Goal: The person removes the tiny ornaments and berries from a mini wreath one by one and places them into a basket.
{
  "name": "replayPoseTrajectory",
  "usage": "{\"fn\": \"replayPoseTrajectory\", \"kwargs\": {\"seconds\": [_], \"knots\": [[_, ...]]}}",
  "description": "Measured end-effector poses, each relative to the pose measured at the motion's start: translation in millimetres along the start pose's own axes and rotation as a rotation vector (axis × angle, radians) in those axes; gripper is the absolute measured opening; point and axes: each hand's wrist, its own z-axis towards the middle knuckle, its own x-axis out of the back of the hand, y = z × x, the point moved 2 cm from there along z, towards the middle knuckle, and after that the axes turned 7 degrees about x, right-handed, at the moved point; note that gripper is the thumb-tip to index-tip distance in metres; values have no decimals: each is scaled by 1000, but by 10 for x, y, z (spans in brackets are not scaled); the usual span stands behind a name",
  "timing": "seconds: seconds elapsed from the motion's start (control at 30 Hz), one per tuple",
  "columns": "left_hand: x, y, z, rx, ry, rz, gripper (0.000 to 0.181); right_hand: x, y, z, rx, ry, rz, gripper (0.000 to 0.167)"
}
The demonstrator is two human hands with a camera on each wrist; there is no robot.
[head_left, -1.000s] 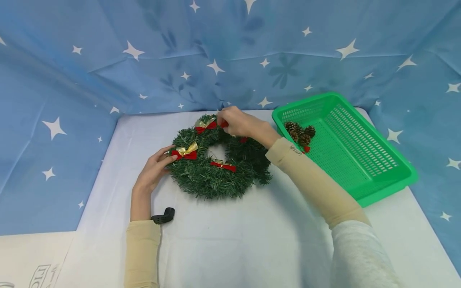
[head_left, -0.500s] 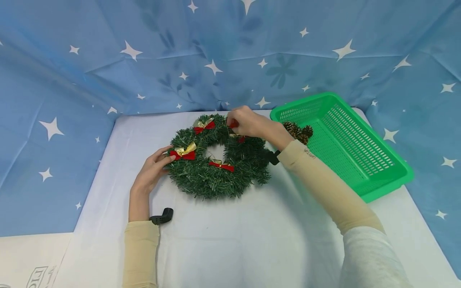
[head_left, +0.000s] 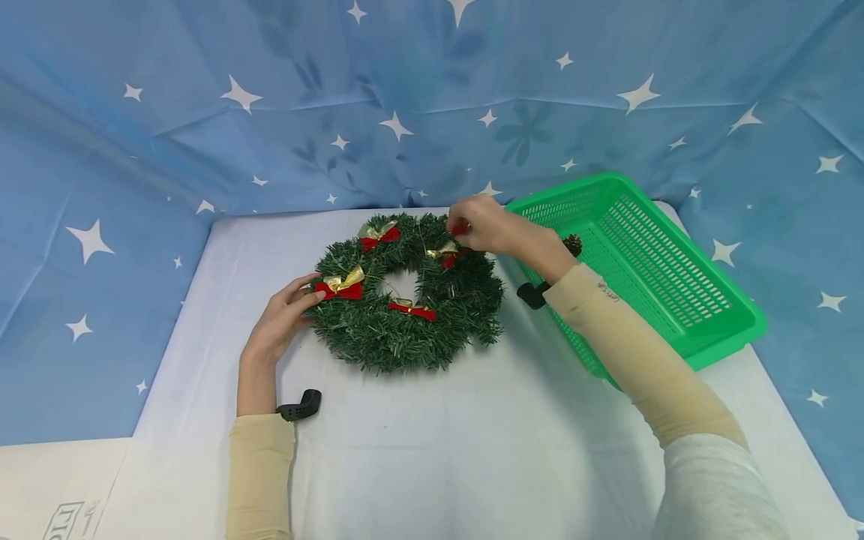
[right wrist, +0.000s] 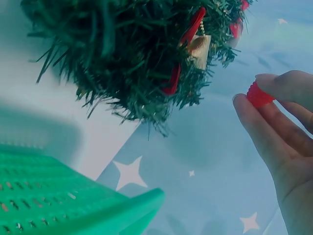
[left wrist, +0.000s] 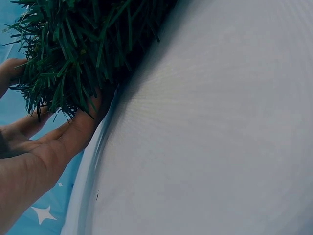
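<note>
A green Christmas wreath lies on the white-covered table, set with several red and gold bows, among them one at the left and one at the inner front edge. My left hand grips its left rim, thumb on top beside the left bow and fingers underneath. Over the wreath's far right part, my right hand pinches a small red bumpy ornament between thumb and fingertips. The right wrist view shows that ornament apart from the branches. A thin golden strand shows on the wreath's far side.
A green plastic basket stands at the right, partly behind my right forearm. A pine cone shows in it. A blue star-patterned cloth rises behind the table.
My right hand has moved to the right along the wreath's far side with the red ornament, and its forearm now covers most of the pine cones. The left hand keeps its grip.
</note>
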Motion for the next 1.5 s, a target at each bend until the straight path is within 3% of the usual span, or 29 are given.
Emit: {"fn": "replayPoseTrajectory", "kwargs": {"seconds": [0.23,0.53,0.97,1.5], "knots": [[-4,-10,10,5,1,-7,64,51,87,-150,11,53,13,15],[1,-7,-1,5,-1,4,65,174,193,-383,-33,102,7,15],[8,-8,1,15,10,14,65,318,419,-768,-191,93,-5,18],[12,-2,-9,3,3,7,65,190,683,-1123,-239,98,-43,19]]}}
